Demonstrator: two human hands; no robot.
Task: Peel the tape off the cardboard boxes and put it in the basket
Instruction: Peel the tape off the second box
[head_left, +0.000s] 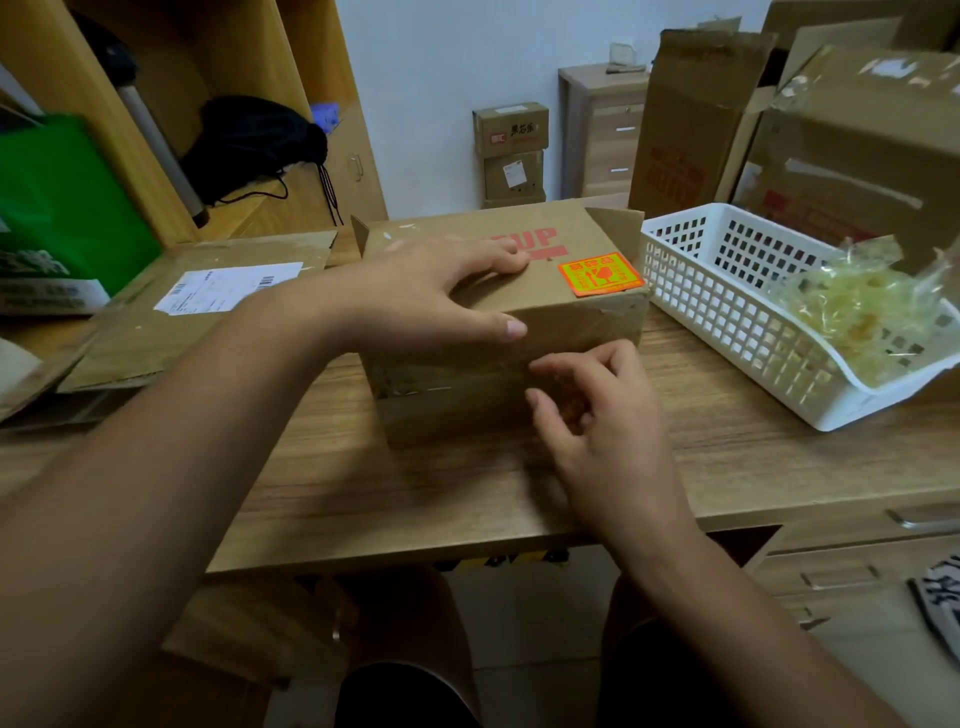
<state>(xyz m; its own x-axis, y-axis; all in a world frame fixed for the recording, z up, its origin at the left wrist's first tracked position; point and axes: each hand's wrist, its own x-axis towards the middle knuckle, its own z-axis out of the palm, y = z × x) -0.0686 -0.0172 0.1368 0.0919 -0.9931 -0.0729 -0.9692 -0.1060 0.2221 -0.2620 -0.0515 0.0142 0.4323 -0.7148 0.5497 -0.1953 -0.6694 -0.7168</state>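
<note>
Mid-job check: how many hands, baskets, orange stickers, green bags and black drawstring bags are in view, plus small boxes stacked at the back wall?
Hands: 2, left hand, right hand
White basket: 1
Orange sticker: 1
Green bag: 1
Black drawstring bag: 1
Small stacked boxes: 2, upper box, lower box
Total: 8

We note a matt, scuffed surface on the brown corrugated cardboard box (498, 296). Its orange square paper sticker (601, 274) is glossy. The white lattice plastic basket (727, 322) looks smooth. The crumpled clear yellowish tape (857, 306) is shiny and wrinkled. The light wood-grain desk top (467, 493) has a smooth, low-sheen finish, and its drawer handle (919, 517) is metal.
</note>
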